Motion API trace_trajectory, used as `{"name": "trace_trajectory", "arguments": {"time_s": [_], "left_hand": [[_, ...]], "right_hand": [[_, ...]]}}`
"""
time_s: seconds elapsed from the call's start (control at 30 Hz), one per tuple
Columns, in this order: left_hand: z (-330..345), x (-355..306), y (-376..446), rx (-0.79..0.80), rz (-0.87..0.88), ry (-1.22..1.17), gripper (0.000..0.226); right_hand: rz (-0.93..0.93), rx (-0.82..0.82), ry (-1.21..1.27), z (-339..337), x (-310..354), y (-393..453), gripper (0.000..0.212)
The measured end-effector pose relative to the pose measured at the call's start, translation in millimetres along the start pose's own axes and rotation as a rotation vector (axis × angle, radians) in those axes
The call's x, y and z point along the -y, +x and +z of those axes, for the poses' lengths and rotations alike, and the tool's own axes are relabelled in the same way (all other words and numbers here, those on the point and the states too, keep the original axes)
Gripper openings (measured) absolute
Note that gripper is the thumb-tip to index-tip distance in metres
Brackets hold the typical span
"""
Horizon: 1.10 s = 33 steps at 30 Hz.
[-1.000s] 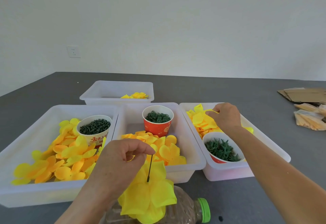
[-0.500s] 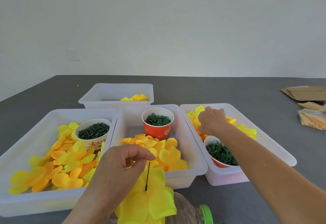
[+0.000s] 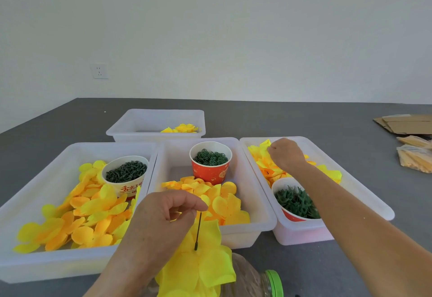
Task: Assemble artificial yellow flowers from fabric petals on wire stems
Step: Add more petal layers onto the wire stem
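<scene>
Picking the next petal layer, stem held ready.

Grey tabletop [image 3: 233, 119] carries white bins [image 3: 46, 194]; right hand [image 3: 286, 155] reaches into the right bin [image 3: 364, 194], fingers curled down among yellow petals [image 3: 261, 156], grasp not discernible. Left hand [image 3: 163, 217] pinches the dark wire stem [image 3: 198, 231], partly built flower [image 3: 198, 266] hanging below. Next, likely: lift one petal, thread its centre onto the wire.

Bins and cups on the table

We are seeing three bins lying side by side: left bin [image 3: 35, 203], middle bin [image 3: 254, 203], right bin [image 3: 364, 194]. A cup [image 3: 126, 175] is sitting in the left one, a fourth bin [image 3: 140, 121] standing behind.
</scene>
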<state>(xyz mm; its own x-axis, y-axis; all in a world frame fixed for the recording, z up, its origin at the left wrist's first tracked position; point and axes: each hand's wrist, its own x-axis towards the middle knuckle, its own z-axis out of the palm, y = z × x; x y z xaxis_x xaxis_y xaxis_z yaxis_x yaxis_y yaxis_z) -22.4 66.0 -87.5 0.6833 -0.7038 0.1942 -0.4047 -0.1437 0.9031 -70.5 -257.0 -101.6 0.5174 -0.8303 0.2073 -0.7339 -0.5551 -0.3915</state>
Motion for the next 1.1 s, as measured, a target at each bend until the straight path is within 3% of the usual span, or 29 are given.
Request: {"name": "trace_trajectory", "arguments": {"time_s": [0.1, 0.2, 0.27, 0.37, 0.47, 0.6, 0.77, 0.83, 0.97, 1.1], "left_hand": [[1.5, -0.4, -0.2, 0.002, -0.004, 0.004, 0.041], [2.8, -1.6, 0.3, 0.000, -0.010, 0.006, 0.040], [3.0, -1.8, 0.8, -0.010, -0.013, 0.013, 0.041], [3.5, -2.8, 1.2, -0.021, -0.021, 0.011, 0.042], [5.1, -4.1, 1.4, -0.029, -0.026, 0.010, 0.044], [6.0, -4.5, 1.3, -0.030, -0.020, 0.002, 0.044], [5.3, -1.5, 2.8, -0.048, -0.015, -0.016, 0.039], [3.8, 0.0, 5.1, -0.087, -0.009, -0.033, 0.035], [-2.1, -6.0, 11.6, -0.198, 0.032, -0.132, 0.023], [-9.7, -13.9, 18.9, -0.278, 0.008, -0.221, 0.011]], "right_hand": [[0.030, -0.136, 0.114, -11.6, -5.1, -1.8, 0.033], [0.058, -0.295, 0.354, -20.7, -11.0, 0.4, 0.009], [0.094, -0.348, 0.571, -27.3, -13.8, 4.1, 0.007], [0.149, -0.384, 0.759, -34.4, -18.8, 12.4, 0.019], [0.265, -0.378, 0.962, -36.9, -22.4, 15.7, 0.014], [0.338, -0.351, 1.180, -38.0, -27.7, 16.0, 0.019], [0.331, -0.327, 1.128, -40.8, -20.3, 4.9, 0.019], [0.250, -0.271, 1.123, -44.3, -6.5, -10.0, 0.013], [0.048, -0.100, 1.146, -44.5, 30.3, -53.5, 0.023], [-0.147, 0.136, 1.163, -42.5, 66.0, -99.1, 0.009]]}}
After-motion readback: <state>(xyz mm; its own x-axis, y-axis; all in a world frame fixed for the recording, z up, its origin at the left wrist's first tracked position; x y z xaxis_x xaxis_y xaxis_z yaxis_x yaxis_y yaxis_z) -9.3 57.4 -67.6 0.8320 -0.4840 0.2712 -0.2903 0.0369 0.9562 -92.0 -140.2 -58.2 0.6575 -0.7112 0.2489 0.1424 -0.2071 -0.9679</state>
